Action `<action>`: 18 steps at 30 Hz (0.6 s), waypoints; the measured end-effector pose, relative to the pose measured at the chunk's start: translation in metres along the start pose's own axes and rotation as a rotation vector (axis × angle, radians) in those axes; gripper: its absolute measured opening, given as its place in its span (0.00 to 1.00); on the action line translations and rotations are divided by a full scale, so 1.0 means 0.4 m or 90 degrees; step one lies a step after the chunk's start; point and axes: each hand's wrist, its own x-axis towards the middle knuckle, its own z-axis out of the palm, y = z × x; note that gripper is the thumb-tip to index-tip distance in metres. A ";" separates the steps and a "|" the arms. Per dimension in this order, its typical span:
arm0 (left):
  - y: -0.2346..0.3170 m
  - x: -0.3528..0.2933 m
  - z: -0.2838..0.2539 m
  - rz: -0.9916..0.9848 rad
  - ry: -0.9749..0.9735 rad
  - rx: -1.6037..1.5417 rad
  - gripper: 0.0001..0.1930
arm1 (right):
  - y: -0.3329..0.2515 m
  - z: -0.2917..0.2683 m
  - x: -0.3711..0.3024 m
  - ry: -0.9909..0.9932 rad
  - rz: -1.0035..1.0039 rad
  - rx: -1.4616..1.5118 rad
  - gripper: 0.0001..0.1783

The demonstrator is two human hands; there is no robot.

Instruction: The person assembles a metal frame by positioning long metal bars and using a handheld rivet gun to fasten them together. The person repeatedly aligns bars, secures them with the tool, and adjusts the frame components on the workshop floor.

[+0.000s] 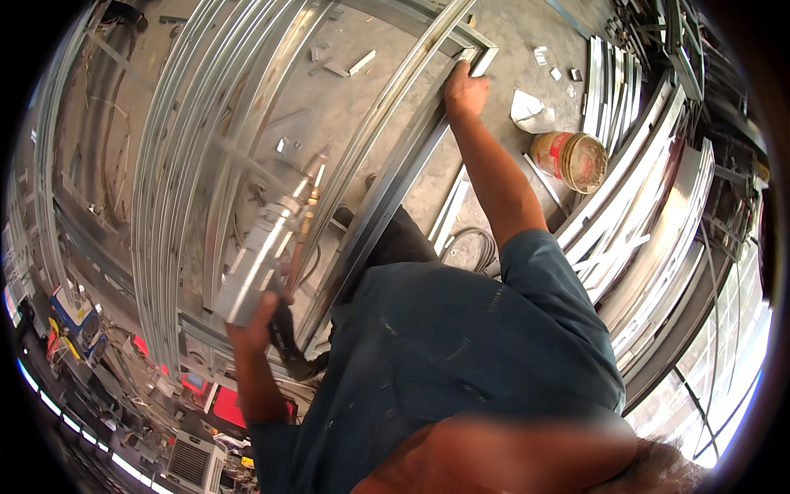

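Observation:
My left hand (pixel 253 321) is closed around the rear of a silver air tool (pixel 262 255). It has a thick cylinder body, a narrow nose and a thin side part with brass fittings (pixel 312 202). Motion smears the tool, so its exact kind is unclear. A black hose or strap (pixel 286 337) hangs beside that hand. At arm's length, my right hand (pixel 467 92) grips a long metal stud (pixel 403 177) near the corner of a steel frame (pixel 485 56). The stud runs diagonally from that corner down toward my body. The tool's nose points at the frame's interior, apart from the right hand.
Parallel metal studs (pixel 177 165) stretch across the left. Offcuts (pixel 362 62) lie on the concrete floor. To the right stand a dirty bucket (pixel 586 163), a white crumpled piece (pixel 531 111) and stacked metal profiles (pixel 634 206). A coiled cable (pixel 473 247) lies beside my right side.

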 end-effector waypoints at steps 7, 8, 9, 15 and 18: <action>0.128 0.001 -0.220 0.020 -0.040 -0.012 0.31 | 0.140 0.034 -0.039 0.028 -0.203 -0.001 0.39; 0.118 0.004 -0.235 0.004 -0.027 -0.008 0.30 | 0.174 0.040 -0.102 0.029 -0.239 0.032 0.40; 0.107 0.010 -0.250 -0.014 -0.019 -0.005 0.29 | 0.226 0.053 -0.156 0.051 -0.273 0.084 0.38; -0.025 0.100 -0.318 -0.116 -0.177 -0.018 0.22 | 0.342 0.021 -0.465 -0.021 -0.134 0.047 0.36; -0.079 0.149 -0.308 -0.130 -0.243 -0.064 0.20 | 0.339 0.020 -0.470 -0.002 -0.159 0.043 0.35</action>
